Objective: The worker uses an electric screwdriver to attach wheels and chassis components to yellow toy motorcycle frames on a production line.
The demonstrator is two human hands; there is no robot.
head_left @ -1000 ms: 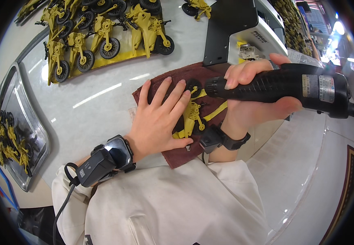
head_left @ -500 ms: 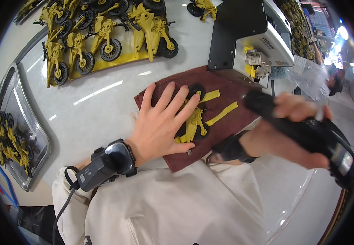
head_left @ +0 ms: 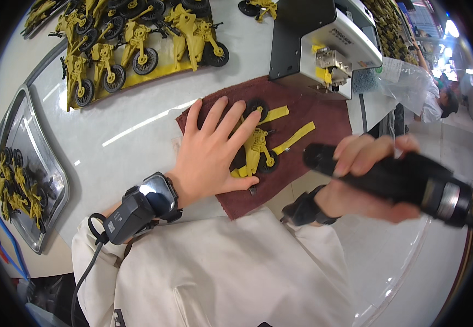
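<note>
My left hand (head_left: 206,143), fingers spread, lies over part of a yellow toy motorcycle (head_left: 256,146) with black wheels. Its fingertips reach toward one wheel, and the palm hides some of the toy. Under both is a dark red cloth (head_left: 332,117). Two yellow strips (head_left: 295,136) stretch on the cloth beside the toy. To the right, my right hand (head_left: 364,180) is wrapped round a thick black handheld tool (head_left: 394,177) with a silver band. The tool's rounded end points at the cloth, apart from the toy; its exact kind is not plain.
A black-and-white box-shaped machine (head_left: 323,46) stands behind the cloth. Many yellow motorcycles (head_left: 138,49) stand on a yellow board at the back left. A metal tray (head_left: 56,185) with more of them is at far left. A plastic bag (head_left: 405,82) and a person (head_left: 432,103) are at right.
My right hand has brought the black tool slightly left, its end now nearer the cloth's right part. My left hand keeps its place on the toy. The whole view has shifted a little.
</note>
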